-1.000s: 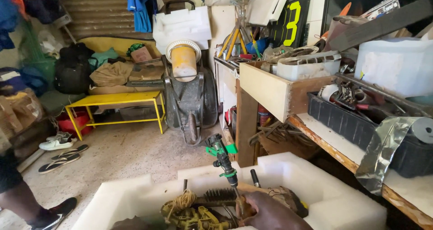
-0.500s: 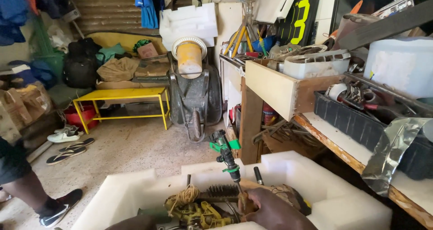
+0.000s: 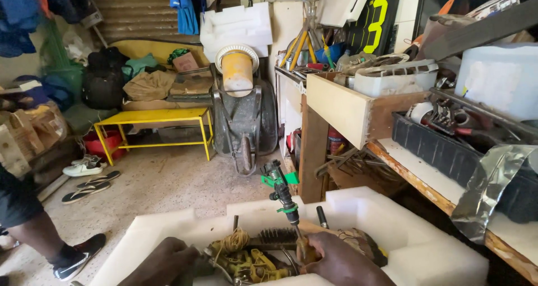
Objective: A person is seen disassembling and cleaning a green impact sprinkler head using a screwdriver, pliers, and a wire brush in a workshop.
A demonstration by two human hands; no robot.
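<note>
White foam tray [image 3: 370, 218] is serving as landmark, sitting low in view w/ both hands working inside it. Right hand [image 3: 342, 261] is closing around the lower end of a black-and-green hose spray nozzle [image 3: 282, 193], which is standing nearly upright, its head rising above the tray's far rim. Left hand [image 3: 165, 261] is curling at the tray's near-left, touching the tangle of yellowish cord [image 3: 249, 261]; can't tell whether it's actually gripping anything. Judging progress: nozzle looks partly lifted but its base is sitting among the clutter, so sorting/pulling-out seems early; wire brush [image 3: 274, 236], cord and other bits are lying in the tray, unsorted. Hidden: both wrists are cut off by frame bottom, fingertips are buried in clutter, the nozzle's lower end is covered by the right hand. Brownish cloth-like lump [image 3: 364, 242] behind the right hand is hard to identify.
</note>
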